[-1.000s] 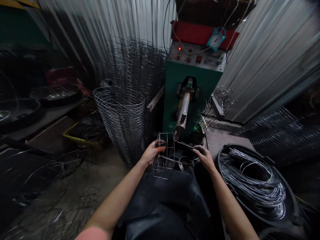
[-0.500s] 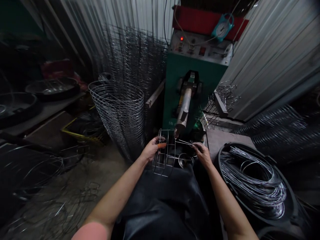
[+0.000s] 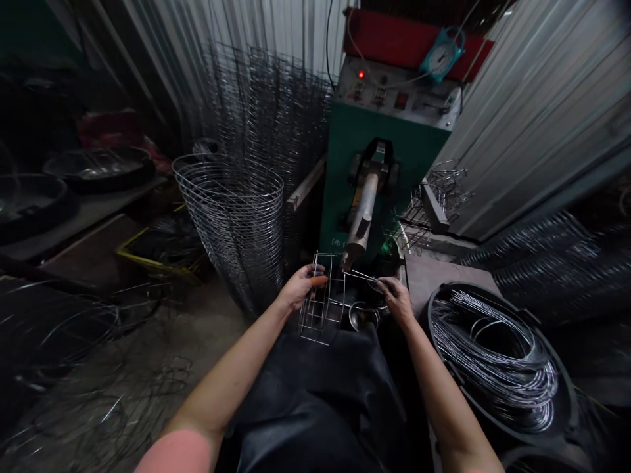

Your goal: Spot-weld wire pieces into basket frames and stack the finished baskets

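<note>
My left hand (image 3: 300, 287) grips the rim of a small wire frame (image 3: 323, 305), a half-built basket held upright over my lap, with an orange cover on one fingertip. My right hand (image 3: 394, 297) pinches a thin wire piece (image 3: 362, 276) that reaches toward the frame. Both meet just under the metal electrode arm (image 3: 361, 220) of a green welding machine (image 3: 384, 144), whose red lamp is lit. A dark apron (image 3: 320, 401) covers my knees.
A tall stack of wire baskets (image 3: 236, 217) stands at the left of the machine. A black tub with coiled wire (image 3: 497, 361) sits at my right. Wire parts (image 3: 434, 197) lie on a tray beside the machine. Loose wire litters the floor (image 3: 98, 368) at left.
The view has shifted slightly; both hands with frame and wire have moved a little up toward the electrode arm. The grips are unchanged.
</note>
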The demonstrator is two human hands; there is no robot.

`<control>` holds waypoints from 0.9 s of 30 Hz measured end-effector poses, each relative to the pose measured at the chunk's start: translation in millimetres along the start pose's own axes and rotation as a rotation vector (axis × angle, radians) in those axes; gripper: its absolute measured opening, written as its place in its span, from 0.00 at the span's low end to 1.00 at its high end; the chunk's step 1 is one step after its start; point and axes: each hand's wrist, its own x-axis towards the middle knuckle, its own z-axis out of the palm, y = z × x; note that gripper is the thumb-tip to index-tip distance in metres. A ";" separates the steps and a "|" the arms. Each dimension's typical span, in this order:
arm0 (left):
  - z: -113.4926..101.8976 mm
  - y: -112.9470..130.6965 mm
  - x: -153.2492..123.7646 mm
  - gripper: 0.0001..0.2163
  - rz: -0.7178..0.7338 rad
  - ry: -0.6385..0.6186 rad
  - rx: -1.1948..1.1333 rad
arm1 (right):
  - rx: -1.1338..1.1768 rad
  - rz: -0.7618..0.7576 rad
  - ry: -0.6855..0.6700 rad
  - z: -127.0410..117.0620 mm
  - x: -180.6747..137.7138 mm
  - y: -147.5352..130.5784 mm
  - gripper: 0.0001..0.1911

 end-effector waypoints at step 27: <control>-2.2 2.0 3.2 0.15 -0.013 0.019 0.063 | -0.083 -0.006 -0.023 -38.4 -4.6 3.8 0.12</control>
